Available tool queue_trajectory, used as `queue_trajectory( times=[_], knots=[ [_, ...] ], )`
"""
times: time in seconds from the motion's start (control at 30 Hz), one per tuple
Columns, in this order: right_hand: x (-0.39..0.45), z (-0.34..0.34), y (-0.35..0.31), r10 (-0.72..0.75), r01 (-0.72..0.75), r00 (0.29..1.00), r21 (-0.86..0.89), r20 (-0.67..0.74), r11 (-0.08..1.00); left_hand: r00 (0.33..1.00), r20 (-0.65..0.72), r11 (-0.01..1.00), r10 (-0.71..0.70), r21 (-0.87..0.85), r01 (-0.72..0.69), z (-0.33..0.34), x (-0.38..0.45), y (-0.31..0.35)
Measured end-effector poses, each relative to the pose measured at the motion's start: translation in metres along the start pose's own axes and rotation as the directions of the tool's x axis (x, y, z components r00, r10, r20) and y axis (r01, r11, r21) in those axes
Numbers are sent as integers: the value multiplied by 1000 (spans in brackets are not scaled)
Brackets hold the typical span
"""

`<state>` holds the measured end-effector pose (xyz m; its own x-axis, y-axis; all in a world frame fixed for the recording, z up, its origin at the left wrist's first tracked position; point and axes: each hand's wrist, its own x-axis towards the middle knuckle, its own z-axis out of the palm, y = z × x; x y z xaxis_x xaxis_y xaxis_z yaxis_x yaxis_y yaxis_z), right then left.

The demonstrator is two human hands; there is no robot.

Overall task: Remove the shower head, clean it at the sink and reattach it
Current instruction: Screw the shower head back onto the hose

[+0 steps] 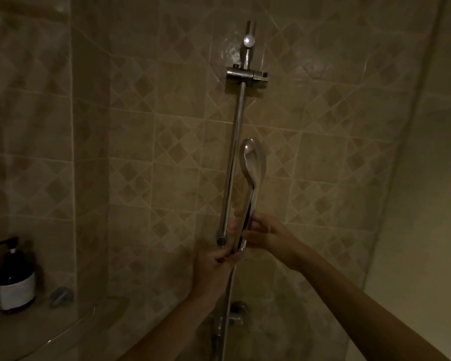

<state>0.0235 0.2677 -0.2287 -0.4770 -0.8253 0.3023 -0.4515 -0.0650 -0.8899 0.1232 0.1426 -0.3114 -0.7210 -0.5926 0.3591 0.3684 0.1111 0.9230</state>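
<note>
Shower head (pixel 251 162) held upright just beside rail (pixel 234 152), off the bracket (pixel 246 74) higher up. Right hand (pixel 267 234) wrapped round handle, prob. to steady it; left hand (pixel 215 261) pinched hose (pixel 228 295) joint at base, likely to unscrew. Looked like removal stage, sink cleaning not yet begun.

Tiled corner ledge (pixel 37 332) at lower left, dark pump bottle (pixel 16 280) standing on it, small grey object (pixel 61 296) beside it
</note>
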Motion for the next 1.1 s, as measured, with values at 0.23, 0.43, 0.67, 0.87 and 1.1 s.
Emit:
queue_trajectory(
  times=[0.23, 0.43, 0.67, 0.87, 1.1],
  knots=[
    [1, 5, -2, -56, 36, 990, -148, -132, 988, 999, -30, 1000, -14, 27, 15, 6, -6, -3],
    [0, 9, 8, -97, 69, 973, -136, -212, 988, 998, -64, 996, 18, 91, -12, 5, -3, -3],
    [-4, 22, 13, -151, 157, 929, -11, -338, 988, 960, -36, 926, 277, 278, -257, 5, -1, 2],
    [-13, 26, 30, -100, 134, 917, 64, -386, 989, 967, -7, 901, 254, 364, -234, 4, -1, -18],
    [-38, 41, 76, 33, -12, 908, 53, -418, 999, 999, 46, 965, -14, 263, 2, -2, -24, -65]
  ],
)
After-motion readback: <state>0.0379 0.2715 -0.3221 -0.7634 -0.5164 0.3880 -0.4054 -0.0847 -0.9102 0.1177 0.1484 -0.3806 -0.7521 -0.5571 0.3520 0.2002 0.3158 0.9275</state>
